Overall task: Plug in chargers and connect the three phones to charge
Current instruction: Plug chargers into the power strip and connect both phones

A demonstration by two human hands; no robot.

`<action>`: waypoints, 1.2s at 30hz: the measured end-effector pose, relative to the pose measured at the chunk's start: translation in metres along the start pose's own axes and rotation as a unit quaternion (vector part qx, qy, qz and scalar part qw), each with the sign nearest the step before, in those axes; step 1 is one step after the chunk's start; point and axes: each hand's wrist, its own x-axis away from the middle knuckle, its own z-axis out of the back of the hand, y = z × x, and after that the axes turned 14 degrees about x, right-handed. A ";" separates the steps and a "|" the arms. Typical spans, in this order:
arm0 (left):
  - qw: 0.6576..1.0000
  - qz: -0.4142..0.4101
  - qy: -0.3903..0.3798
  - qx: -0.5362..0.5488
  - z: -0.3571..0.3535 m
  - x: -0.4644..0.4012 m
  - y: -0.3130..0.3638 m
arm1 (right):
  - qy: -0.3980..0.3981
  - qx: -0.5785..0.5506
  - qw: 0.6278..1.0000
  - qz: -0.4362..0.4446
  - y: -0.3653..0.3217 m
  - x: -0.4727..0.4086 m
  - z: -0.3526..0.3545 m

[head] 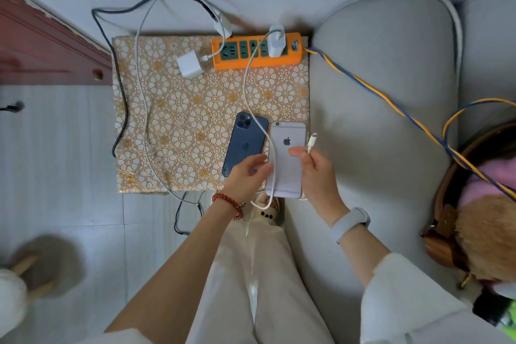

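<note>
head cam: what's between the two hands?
The silver phone lying face down, crossed by the white cable; left hand at its left edge, right hand holding the cable's plug at its right. Head view only.

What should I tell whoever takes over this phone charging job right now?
Right hand: grip on the white cable's plug end.
Left hand: over the silver phone, whether it grips the phone is unclear.
Blue phone lies beside it, both face down on the patterned table.
Done: one white charger sits in the orange power strip.
Left: plug in the loose charger; connect the phones. Only two phones are visible.
</note>
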 end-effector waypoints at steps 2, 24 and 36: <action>0.999 -0.016 -0.014 -0.024 -0.006 0.008 0.008 | -0.018 0.006 1.000 0.024 -0.005 0.011 0.003; 0.940 0.020 0.164 0.298 0.022 0.038 0.029 | -0.046 0.059 0.997 0.032 -0.029 0.062 0.012; 0.890 0.003 0.196 0.412 0.030 0.039 0.039 | -0.112 0.116 0.983 0.084 -0.036 0.083 -0.009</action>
